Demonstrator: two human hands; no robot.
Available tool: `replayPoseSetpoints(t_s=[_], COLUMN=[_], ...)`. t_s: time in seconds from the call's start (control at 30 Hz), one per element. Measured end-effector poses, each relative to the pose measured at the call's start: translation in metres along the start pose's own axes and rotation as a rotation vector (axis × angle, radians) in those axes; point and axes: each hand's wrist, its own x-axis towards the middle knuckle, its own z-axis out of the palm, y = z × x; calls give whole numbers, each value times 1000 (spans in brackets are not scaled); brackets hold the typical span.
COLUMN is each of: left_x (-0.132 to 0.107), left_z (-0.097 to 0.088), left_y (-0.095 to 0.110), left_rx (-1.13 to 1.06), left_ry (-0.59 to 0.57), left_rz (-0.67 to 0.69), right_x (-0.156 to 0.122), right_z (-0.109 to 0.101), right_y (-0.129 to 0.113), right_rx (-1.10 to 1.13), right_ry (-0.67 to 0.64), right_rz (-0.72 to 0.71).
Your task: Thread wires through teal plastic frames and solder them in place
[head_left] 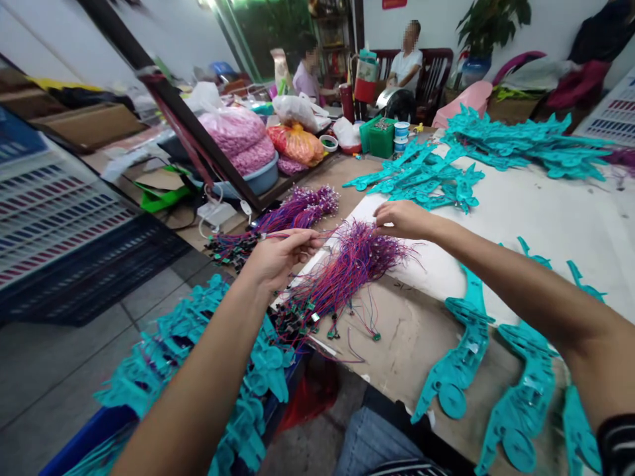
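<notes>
A bundle of thin red, blue and purple wires (pixel 342 264) lies across the table's near left edge, with small green circuit boards (pixel 310 317) at its lower end. My left hand (pixel 285 254) is over the bundle's left side, its fingers closed on a thin wire. At the far end of the bundle is my right hand (pixel 401 219), fingertips pinched together among the wire ends; what they grip is too small to make out. Several turquoise plastic parts (pixel 459 350) lie in a row under and beside my right forearm.
Behind are a second wire bundle (pixel 302 211) and turquoise piles (pixel 421 175). More turquoise parts (pixel 198 357) fill a blue crate (pixel 92 439) at lower left. A dark post (pixel 183 112) slants across the left. A green box (pixel 381 137) stands farther back. Two people sit beyond.
</notes>
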Motion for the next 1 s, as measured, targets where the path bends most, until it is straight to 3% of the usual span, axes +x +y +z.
replayPoseSetpoints(t_s=[0.13,0.33,0.4,0.53,0.73,1.0], left_x=[2,-1,-2,-3,-7,-9], left_z=[-1,-2,0,11,26,8], left_y=[-4,-2,2,12,26,14], left_rx=[-20,-48,-33,5,34,51], left_ry=[-21,-40,-62,-128,-174,-72], left_rz=[-16,3,36,107,199,184], right_x=[-30,-63,-59,-28,4,-1], right_z=[-6,28,37,53,74,65], right_y=[-24,-40,-36,-31,-28,-4], right_rx=[-66,205,314,299,251,385], right_ry=[-46,-297,-205,179,253,223], right_rz=[0,127,233,437,574,533])
